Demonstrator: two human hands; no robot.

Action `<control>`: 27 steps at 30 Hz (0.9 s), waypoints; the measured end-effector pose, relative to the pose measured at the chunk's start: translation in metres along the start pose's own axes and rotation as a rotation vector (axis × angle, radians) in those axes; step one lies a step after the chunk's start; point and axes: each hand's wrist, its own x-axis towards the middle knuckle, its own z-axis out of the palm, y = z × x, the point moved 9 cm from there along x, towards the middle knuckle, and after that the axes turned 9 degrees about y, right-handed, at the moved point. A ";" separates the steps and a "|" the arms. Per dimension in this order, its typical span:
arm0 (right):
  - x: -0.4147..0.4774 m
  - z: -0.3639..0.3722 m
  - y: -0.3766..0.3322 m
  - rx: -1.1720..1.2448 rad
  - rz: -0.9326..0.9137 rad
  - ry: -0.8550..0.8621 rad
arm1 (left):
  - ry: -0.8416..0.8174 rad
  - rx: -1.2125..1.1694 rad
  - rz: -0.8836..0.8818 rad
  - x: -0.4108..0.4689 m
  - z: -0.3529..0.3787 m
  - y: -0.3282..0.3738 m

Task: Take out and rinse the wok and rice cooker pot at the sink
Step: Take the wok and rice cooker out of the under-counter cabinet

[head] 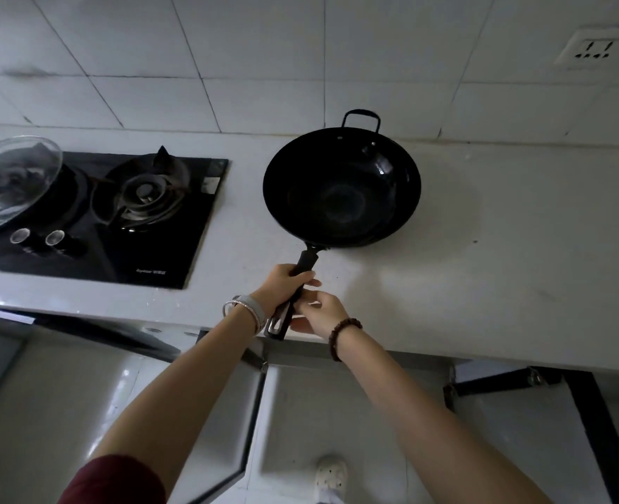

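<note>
A black wok (pixel 341 189) with a long handle and a small loop handle at its far rim rests on the white countertop (pixel 501 249), right of the stove. My left hand (pixel 282 285) is wrapped around the long handle. My right hand (pixel 317 314) touches the handle's near end from the right, fingers curled on it. No rice cooker pot or sink is in view.
A black two-burner gas stove (pixel 148 212) is set into the counter at the left, with a glass lid (pixel 9 180) leaning over its left burner. Cabinet doors (pixel 206 412) stand open below the counter edge. A wall socket (pixel 591 49) sits at upper right.
</note>
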 end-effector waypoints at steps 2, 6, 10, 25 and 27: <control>0.001 0.015 -0.007 0.031 -0.014 -0.001 | 0.045 0.191 0.099 0.000 -0.020 0.003; 0.012 0.045 -0.011 0.108 0.008 0.019 | 0.170 0.490 0.238 0.001 -0.054 0.011; 0.023 0.075 -0.014 0.212 0.069 -0.019 | 0.317 0.600 0.267 0.003 -0.085 0.018; 0.027 0.084 -0.028 0.151 0.040 -0.025 | 0.457 0.609 0.377 -0.006 -0.103 0.025; 0.023 0.074 -0.030 0.055 -0.028 0.005 | 0.498 0.599 0.414 -0.013 -0.106 0.025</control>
